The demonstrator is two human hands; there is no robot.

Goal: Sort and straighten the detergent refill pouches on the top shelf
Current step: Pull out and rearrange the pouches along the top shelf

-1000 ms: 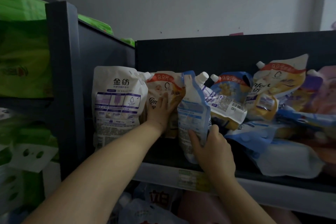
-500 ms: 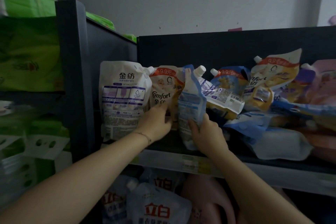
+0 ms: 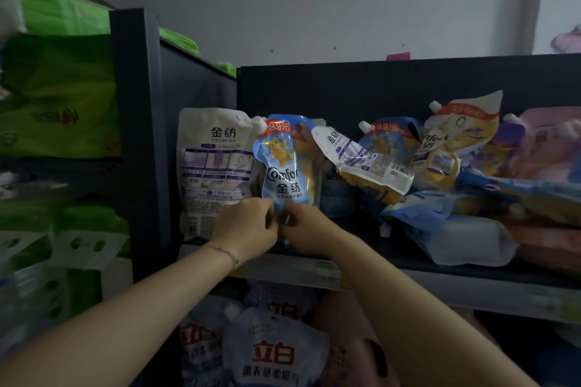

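Note:
A blue Comfort refill pouch point(image 3: 283, 163) stands upright on the top shelf point(image 3: 361, 264), its front facing me. My left hand point(image 3: 248, 229) and my right hand point(image 3: 305, 229) both grip its bottom edge, side by side. A white pouch point(image 3: 213, 166) with purple panels stands upright to its left. A yellow pouch point(image 3: 317, 163) is partly hidden behind the blue one. To the right a white pouch point(image 3: 364, 160) lies tilted over a blue-and-yellow pouch point(image 3: 393, 141), and a yellow pouch point(image 3: 456, 141) leans beyond them.
More pouches lie flat in a heap at the shelf's right end point(image 3: 471, 242), with pink ones point(image 3: 547, 148) behind. A dark upright post point(image 3: 141, 141) borders the left side, with green packs point(image 3: 59, 94) beyond it. White pouches point(image 3: 270, 352) sit on the lower shelf.
The blue pouch has turned from edge-on to front-facing and upright. My left hand left the yellow pouch and joined my right hand at the blue pouch's bottom.

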